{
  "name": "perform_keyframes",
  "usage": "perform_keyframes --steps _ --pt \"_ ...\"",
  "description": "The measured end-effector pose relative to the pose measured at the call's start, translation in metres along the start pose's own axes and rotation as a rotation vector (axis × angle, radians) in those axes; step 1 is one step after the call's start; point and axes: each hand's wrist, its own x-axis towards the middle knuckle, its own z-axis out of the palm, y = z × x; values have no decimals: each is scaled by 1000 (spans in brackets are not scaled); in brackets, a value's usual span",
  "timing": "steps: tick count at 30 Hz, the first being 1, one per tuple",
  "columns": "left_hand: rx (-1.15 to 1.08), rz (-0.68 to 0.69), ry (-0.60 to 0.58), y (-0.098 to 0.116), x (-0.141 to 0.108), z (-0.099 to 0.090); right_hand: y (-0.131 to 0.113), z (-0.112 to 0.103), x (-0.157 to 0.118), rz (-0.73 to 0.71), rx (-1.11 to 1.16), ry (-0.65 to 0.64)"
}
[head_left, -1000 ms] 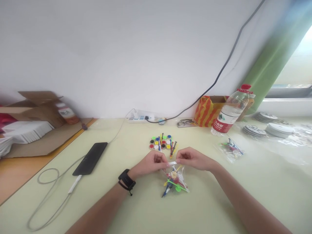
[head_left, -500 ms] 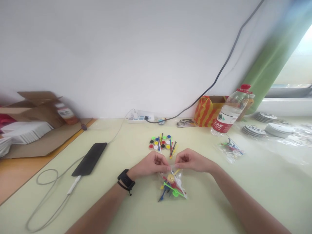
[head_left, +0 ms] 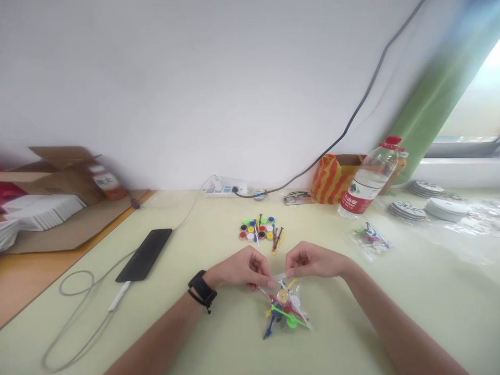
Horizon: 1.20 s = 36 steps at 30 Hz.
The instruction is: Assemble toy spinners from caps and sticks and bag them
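Observation:
A small clear plastic bag (head_left: pixel 297 288) hangs between my hands, holding coloured plastic arrow spinners in green, blue, red, white and yellow. My left hand (head_left: pixel 250 268), below a black wristwatch, pinches the bag's upper left edge between thumb and finger. At the upper right edge, my right hand (head_left: pixel 310 259) pinches the bag the same way, its other fingers curled. Just beyond my hands lie several round coloured discs (head_left: pixel 250 237) and a few loose arrow pieces (head_left: pixel 277 240) on the table.
A second filled clear bag (head_left: pixel 373 240) lies to the right, near a large water bottle (head_left: pixel 363 185). On the left are a black phone (head_left: pixel 144 255) with a cable and a cardboard box (head_left: pixel 66 177). A power strip (head_left: pixel 226 190) sits by the wall; stacked discs (head_left: pixel 406 210) stand far right.
The bag has shifted slightly right and toward me. My right hand has moved a little to the right, widening the gap between my hands.

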Motion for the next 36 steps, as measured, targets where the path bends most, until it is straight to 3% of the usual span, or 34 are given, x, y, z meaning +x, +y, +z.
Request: perform_keyframes --steps 9,14,17,21,24,26,28,30,32,36 --pt "32 13 -101 -2 -1 1 6 -6 -4 49 -43 -81" --pt "-30 18 -15 -1 2 2 4 -23 -24 23 42 58" --pt "-130 -5 99 0 6 4 9 -40 -39 -8 134 333" --pt "-232 -19 165 -2 9 4 23 -61 -48 -108 119 927" --pt "-266 -14 168 -4 11 3 38 -70 -47 -78 -234 1335" --pt "-279 -8 168 -6 11 3 50 -74 -45 33 -576 1435" --pt "-293 -6 164 -6 11 2 62 -77 -42 199 -858 1343" --pt "-307 -2 160 -6 11 2 74 -78 -38 351 -995 1174" --pt "-310 3 157 -6 10 2 83 -78 -33 426 -1024 1054" --pt "-295 2 149 -5 10 3 91 -78 -29 470 -1033 988"
